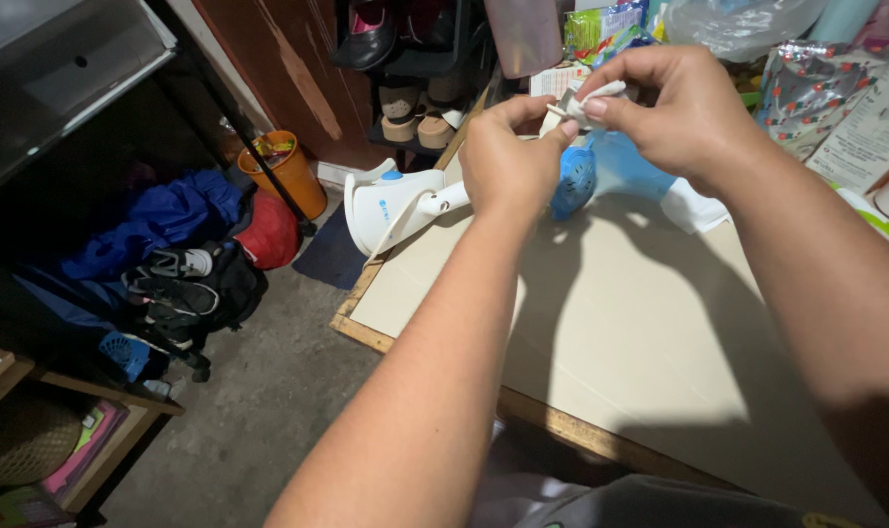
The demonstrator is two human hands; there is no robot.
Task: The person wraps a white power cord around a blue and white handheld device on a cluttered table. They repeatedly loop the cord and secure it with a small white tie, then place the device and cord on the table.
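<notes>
seemingly early yet — left hand (508, 156) and right hand (674, 108) both pinch a small white part (581, 106) above the fan (435, 200) — unfitted.

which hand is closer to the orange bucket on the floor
Left. The left hand is over the table's left end, nearer the orange bucket; the right hand is farther right.
</notes>
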